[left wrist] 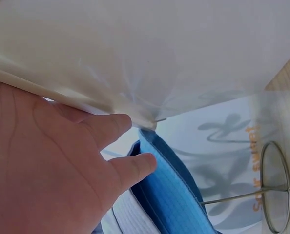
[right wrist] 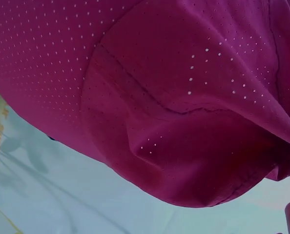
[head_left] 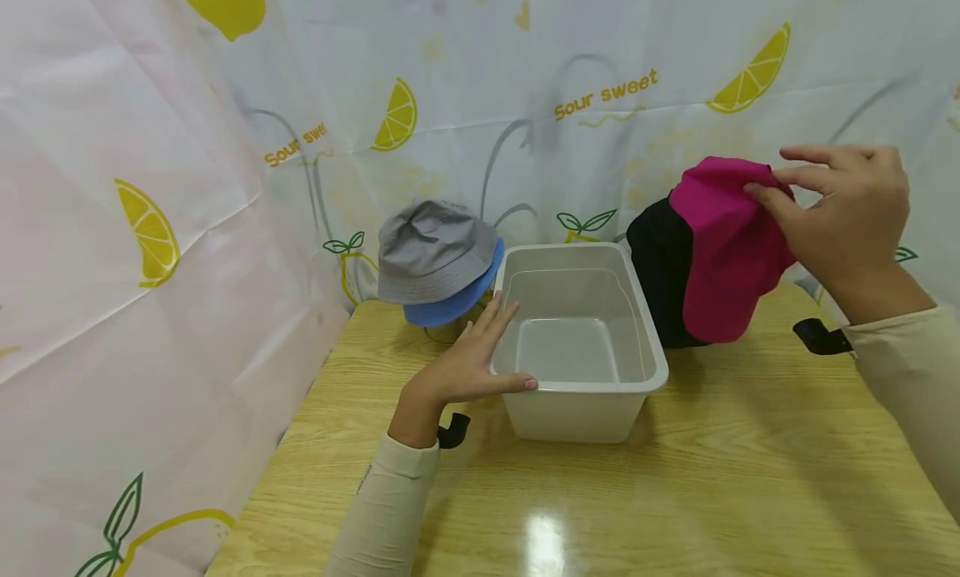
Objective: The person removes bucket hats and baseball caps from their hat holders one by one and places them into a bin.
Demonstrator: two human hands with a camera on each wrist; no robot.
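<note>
My right hand point(head_left: 851, 206) pinches the crown of a magenta cap point(head_left: 731, 243) between thumb and fingers, its brim hanging down. The perforated magenta fabric point(right wrist: 159, 97) fills most of the right wrist view. A black cap point(head_left: 660, 268) shows behind it, partly hidden. At the left side of a pale plastic bin point(head_left: 581, 387), my left hand point(head_left: 465, 360) rests on the rim with fingers spread. Close past those fingertips are a grey bucket hat point(head_left: 435, 248) and a blue hat point(head_left: 450, 306), the grey one stacked on top.
The bin stands on a wooden table point(head_left: 675, 494) and holds nothing visible. A wire stand point(left wrist: 277, 190) with a round base is under the blue hat. A white curtain point(head_left: 450, 52) printed with lemons hangs behind and to the left.
</note>
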